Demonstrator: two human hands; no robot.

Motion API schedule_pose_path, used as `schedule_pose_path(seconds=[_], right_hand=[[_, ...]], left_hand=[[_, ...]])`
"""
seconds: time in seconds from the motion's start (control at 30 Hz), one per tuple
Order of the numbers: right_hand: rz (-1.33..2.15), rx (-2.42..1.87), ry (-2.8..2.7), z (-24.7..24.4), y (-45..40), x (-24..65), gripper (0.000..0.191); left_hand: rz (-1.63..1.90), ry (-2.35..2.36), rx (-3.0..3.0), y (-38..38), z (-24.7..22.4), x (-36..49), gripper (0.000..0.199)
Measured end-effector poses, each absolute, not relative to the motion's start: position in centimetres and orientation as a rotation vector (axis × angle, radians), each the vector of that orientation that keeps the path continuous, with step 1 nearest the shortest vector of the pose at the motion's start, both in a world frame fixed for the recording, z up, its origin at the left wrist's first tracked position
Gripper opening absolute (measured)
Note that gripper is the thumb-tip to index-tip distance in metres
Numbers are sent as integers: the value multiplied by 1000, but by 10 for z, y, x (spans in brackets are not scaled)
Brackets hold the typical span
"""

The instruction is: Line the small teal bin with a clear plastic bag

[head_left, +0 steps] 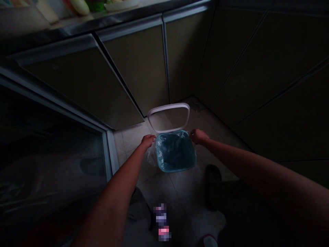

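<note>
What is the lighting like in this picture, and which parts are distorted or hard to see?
In the head view, light falls mainly on the floor tiles and the plastic-lined bin; the cabinet doors lie in deep shadow, the wide lens makes their edges slant, and a pixelated patch hides detail near the bottom.

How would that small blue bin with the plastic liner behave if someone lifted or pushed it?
The blue plastic bin looks thin-walled and probably light, as its liner seems nearly empty. The raised white lid frame may make it tip if pushed. The loose clear liner could slip under the fingers.
</note>
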State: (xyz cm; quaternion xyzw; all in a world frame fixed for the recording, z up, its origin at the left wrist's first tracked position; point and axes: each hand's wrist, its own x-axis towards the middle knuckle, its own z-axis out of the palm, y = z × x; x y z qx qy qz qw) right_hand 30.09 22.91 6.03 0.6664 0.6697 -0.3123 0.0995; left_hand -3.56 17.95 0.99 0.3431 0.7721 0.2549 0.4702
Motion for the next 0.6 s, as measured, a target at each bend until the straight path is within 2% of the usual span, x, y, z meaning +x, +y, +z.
schedule_pose_path(seconds=[0.2, 0.43, 0.6], right_hand=[[-1110, 1996, 1907, 42, 236, 307, 27], [-1218, 2053, 1888, 28, 238, 308, 47], [-1236, 2049, 1873, 26, 239, 301, 51]], left_hand=[[681, 1772, 743, 186, -7, -26, 32], [659, 1757, 676, 188, -16, -32, 30], [638, 1781, 652, 186, -20, -34, 29]])
